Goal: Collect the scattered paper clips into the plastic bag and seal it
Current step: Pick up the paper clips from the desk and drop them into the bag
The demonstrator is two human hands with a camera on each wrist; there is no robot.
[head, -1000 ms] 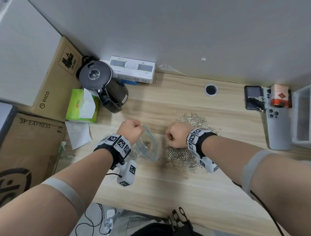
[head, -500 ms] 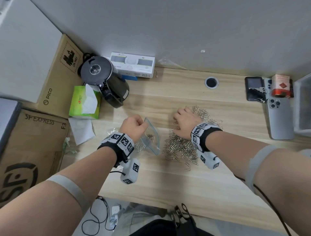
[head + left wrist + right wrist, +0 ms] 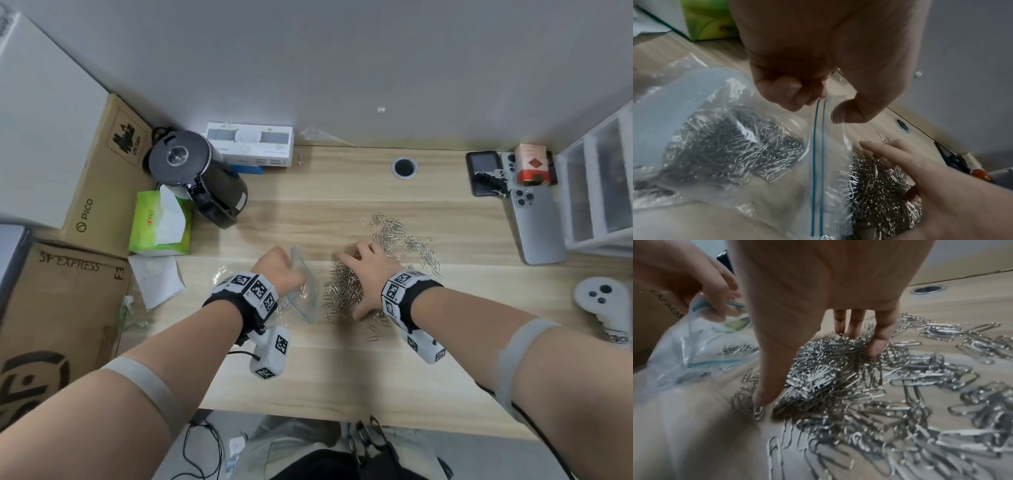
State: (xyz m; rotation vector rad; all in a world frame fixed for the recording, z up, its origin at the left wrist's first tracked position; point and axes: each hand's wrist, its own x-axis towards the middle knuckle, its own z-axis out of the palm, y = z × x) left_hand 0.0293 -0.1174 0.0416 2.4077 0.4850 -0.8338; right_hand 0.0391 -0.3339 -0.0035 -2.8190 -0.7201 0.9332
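A clear zip plastic bag (image 3: 306, 301) with a blue seal strip lies on the wooden desk, its mouth held up and open toward the right. My left hand (image 3: 279, 270) pinches the bag's rim (image 3: 819, 116) between curled fingers and thumb. Several paper clips (image 3: 731, 154) lie inside the bag. A dense heap of silver clips (image 3: 342, 287) sits just right of the mouth, and looser ones (image 3: 394, 233) spread farther right. My right hand (image 3: 363, 270) is spread over the heap, with its thumb and fingertips (image 3: 877, 344) pressing into the clips (image 3: 900, 410).
A black kettle (image 3: 198, 174), a green tissue box (image 3: 159, 222) and a white box (image 3: 250, 144) stand at the back left. Phones (image 3: 537, 226), a small red box (image 3: 532, 164), plastic drawers (image 3: 599, 192) and a controller (image 3: 603, 301) line the right side. A cable hole (image 3: 404, 168) lies behind.
My right hand was a fist at the bag's mouth; it has moved right onto the heap and spread its fingers. The left hand keeps hold of the bag's rim.
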